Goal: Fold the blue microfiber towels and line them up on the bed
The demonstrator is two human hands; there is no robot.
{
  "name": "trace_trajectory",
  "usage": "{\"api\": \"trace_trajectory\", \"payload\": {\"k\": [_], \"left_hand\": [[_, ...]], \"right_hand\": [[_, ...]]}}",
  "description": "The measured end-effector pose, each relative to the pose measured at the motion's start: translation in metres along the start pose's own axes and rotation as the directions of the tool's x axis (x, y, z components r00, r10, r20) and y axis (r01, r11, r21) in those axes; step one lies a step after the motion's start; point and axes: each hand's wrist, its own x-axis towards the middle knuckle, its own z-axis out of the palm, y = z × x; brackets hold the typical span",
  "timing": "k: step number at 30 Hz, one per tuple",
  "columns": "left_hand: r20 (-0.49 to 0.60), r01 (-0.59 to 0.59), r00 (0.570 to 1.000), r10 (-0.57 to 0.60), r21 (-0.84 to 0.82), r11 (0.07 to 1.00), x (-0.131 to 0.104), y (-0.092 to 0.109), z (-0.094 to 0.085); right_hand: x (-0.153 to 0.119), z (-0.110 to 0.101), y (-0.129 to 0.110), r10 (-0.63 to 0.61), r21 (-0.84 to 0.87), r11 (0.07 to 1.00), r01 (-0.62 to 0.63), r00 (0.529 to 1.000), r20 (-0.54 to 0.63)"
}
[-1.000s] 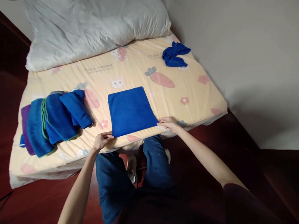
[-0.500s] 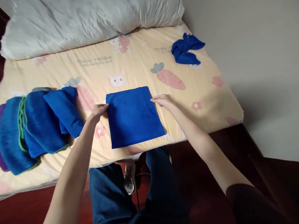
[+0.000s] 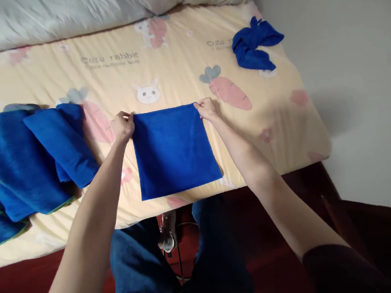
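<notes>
A blue cloth (image 3: 175,153) lies flat in a near square at the bed's front edge, right before me. Its far left corner is pinched by my left hand (image 3: 123,126). At the far right corner, my right hand (image 3: 207,109) pinches the fabric between thumb and finger. The far edge runs taut and straight between the two hands. The cloth's near edge rests on the yellow sheet, close to the mattress edge.
Left of me lies a pile of blue cloths (image 3: 27,162), some with green edging. A crumpled blue cloth (image 3: 255,44) sits at the far right of the patterned bed sheet (image 3: 171,75). A rolled grey-white quilt (image 3: 99,8) spans the back. A wall (image 3: 355,80) stands to the right.
Both hands have moved from the cloth's side edges to its far corners. The view has shifted closer, so the pile sits further left in the picture.
</notes>
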Motion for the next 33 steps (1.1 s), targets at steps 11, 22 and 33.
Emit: {"api": "trace_trajectory", "payload": {"k": [11, 22, 33], "left_hand": [[-0.078, -0.33, 0.927, 0.367, 0.295, 0.897, -0.065, 0.04, 0.01], [0.196, -0.438, 0.898, 0.394, 0.309, 0.844, -0.078, 0.011, 0.029], [0.375, -0.614, 0.774, 0.51, 0.248, 0.749, -0.176, 0.026, 0.031]], "right_hand": [[-0.043, 0.018, -0.013, -0.394, -0.269, 0.894, 0.359, 0.915, -0.089], [-0.062, 0.035, 0.013, -0.467, -0.417, 0.732, 0.539, 0.842, 0.27], [-0.169, 0.034, 0.02, -0.555, -0.327, 0.667, 0.669, 0.739, 0.381]]}}
